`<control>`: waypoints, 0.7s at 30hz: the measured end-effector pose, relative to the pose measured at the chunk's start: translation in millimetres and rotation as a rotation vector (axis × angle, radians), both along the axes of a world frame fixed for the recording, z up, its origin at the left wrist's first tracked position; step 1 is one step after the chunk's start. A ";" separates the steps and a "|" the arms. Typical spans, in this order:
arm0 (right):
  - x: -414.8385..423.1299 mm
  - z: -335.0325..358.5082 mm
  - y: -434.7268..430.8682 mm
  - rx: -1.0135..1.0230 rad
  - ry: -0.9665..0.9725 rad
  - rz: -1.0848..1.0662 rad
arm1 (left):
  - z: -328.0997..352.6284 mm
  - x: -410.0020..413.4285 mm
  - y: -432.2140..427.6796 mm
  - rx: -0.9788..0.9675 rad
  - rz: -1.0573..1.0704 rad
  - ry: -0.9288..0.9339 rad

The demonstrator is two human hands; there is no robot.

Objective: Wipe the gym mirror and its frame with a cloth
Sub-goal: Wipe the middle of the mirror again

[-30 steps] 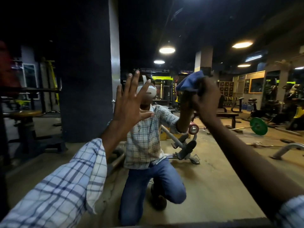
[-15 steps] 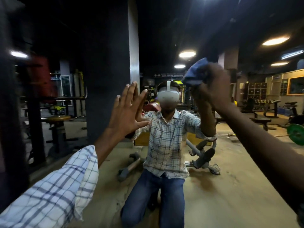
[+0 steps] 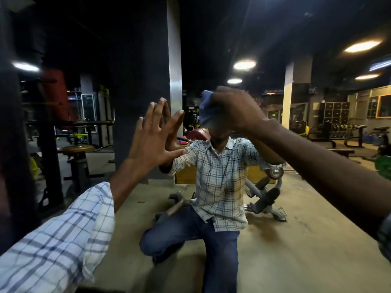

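Observation:
The gym mirror (image 3: 296, 208) fills almost the whole view and reflects a kneeling person in a checked shirt. My left hand (image 3: 152, 140) presses flat against the glass, fingers spread, meeting its own reflection. My right hand (image 3: 234, 111) grips a bunched blue cloth (image 3: 206, 108) and holds it on the glass at head height, right of the left hand. The mirror's frame (image 3: 12, 144) shows as a dark, blurred vertical strip at the far left edge.
Everything past the glass is reflection: a dark pillar (image 3: 146, 81), a weight bench (image 3: 264, 195), racks at left, lockers and machines at right, ceiling lamps. The concrete floor appears only as a reflection in the lower part of the glass.
My right hand has swept the cloth down and leftward across the glass, now covering the reflected head. The view shifted left. My left hand stays pressed on the mirror.

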State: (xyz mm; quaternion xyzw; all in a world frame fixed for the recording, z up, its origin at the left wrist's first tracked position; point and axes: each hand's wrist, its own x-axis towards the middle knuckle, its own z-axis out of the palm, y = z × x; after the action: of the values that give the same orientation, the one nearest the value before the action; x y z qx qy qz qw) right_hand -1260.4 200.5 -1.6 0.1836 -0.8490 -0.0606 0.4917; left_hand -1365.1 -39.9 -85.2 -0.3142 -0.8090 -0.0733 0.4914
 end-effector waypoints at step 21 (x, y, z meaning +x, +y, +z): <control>-42.3 -90.2 -63.0 -0.141 0.006 -0.020 | -15.2 -52.0 -72.0 0.035 -0.091 0.026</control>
State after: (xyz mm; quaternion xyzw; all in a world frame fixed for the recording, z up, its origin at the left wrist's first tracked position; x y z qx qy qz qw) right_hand -1302.7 137.5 -91.8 0.1397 -0.8515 -0.0061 0.5054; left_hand -1417.1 -111.9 -100.4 -0.3430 -0.7861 -0.1056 0.5032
